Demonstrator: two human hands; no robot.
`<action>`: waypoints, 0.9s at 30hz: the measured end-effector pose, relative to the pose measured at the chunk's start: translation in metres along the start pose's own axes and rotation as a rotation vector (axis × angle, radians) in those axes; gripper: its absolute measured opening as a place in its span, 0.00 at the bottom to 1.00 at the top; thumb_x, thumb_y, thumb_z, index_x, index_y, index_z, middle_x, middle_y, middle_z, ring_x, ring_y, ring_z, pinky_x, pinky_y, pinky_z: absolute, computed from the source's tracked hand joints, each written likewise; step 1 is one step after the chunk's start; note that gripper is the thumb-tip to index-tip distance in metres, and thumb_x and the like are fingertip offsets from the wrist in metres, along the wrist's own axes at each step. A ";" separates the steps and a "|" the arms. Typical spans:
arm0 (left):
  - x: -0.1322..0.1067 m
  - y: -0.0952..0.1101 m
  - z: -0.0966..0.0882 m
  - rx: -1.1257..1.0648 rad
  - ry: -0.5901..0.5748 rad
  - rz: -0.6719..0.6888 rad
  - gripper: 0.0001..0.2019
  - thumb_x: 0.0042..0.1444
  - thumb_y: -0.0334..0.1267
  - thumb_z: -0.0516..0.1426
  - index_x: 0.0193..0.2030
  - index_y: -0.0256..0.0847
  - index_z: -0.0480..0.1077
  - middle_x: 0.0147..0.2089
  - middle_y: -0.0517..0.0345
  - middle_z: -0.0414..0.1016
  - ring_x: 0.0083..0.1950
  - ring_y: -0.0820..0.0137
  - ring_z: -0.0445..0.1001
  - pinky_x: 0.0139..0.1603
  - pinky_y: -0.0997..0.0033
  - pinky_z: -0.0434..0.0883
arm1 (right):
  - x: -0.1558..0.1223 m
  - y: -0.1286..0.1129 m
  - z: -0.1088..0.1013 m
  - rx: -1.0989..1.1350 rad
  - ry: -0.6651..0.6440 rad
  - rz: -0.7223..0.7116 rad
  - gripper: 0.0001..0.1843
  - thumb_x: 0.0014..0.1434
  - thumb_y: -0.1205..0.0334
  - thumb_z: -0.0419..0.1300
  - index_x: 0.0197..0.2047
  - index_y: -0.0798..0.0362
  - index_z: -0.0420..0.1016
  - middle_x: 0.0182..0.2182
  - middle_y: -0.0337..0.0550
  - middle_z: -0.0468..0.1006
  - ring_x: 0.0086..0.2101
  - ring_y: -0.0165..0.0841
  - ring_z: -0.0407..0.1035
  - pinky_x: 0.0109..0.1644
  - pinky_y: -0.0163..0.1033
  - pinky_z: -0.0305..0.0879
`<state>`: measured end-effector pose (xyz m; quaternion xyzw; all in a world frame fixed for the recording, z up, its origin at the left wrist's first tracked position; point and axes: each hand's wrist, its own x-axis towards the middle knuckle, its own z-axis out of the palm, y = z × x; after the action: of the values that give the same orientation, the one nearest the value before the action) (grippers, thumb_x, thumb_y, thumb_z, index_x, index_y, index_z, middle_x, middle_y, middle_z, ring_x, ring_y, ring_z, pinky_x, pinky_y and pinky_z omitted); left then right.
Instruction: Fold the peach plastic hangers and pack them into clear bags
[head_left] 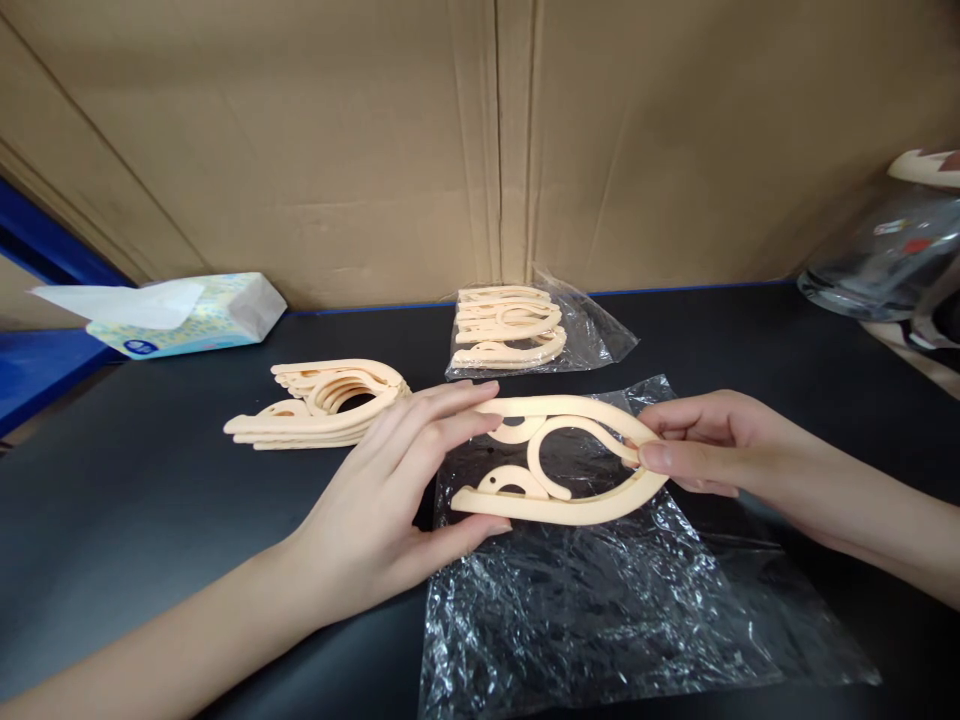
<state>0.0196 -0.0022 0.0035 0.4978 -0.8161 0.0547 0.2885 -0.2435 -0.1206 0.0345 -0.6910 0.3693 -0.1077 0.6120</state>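
A cream folding clothes hanger [585,512], folded up, is held between my two hands above a clear plastic bag [577,620]. My right hand [709,445] pinches its rounded end between thumb and fingers. At the other end, my left hand [397,480] spans the two arm tips, fingers on the far arm and thumb on the near one. To the left lies a stack of several similar folded hangers [315,425], partly hidden behind my left hand. The flat bag under the held hanger is crinkled and shiny.
A clear bag with several folded hangers [506,325] lies at the back middle. A tissue pack [225,310] stands at the back left and a glass jug [885,250] at the back right. Cardboard [337,150] walls off the black table's [112,520] far edge.
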 end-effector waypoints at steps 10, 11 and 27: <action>0.000 -0.001 -0.002 0.000 -0.020 -0.021 0.29 0.62 0.49 0.62 0.64 0.40 0.59 0.62 0.46 0.72 0.62 0.60 0.72 0.64 0.59 0.68 | 0.001 0.004 -0.003 -0.010 -0.020 0.029 0.21 0.55 0.41 0.66 0.30 0.53 0.79 0.19 0.32 0.56 0.22 0.24 0.45 0.24 0.36 0.35; -0.001 0.000 -0.002 0.002 -0.018 -0.018 0.29 0.62 0.49 0.63 0.64 0.40 0.60 0.61 0.46 0.73 0.61 0.61 0.72 0.64 0.60 0.67 | 0.001 0.004 -0.003 -0.012 -0.019 0.035 0.22 0.54 0.41 0.67 0.29 0.53 0.78 0.19 0.32 0.56 0.22 0.24 0.46 0.24 0.36 0.36; 0.000 0.005 -0.004 0.002 0.057 0.003 0.25 0.60 0.43 0.65 0.59 0.38 0.63 0.57 0.46 0.75 0.56 0.63 0.75 0.60 0.64 0.68 | 0.000 0.015 -0.005 -0.477 0.244 -0.524 0.21 0.60 0.47 0.65 0.53 0.47 0.73 0.35 0.40 0.75 0.31 0.31 0.68 0.30 0.36 0.65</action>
<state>0.0170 0.0020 0.0072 0.4952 -0.8082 0.0700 0.3109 -0.2519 -0.1239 0.0214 -0.8673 0.2646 -0.2531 0.3371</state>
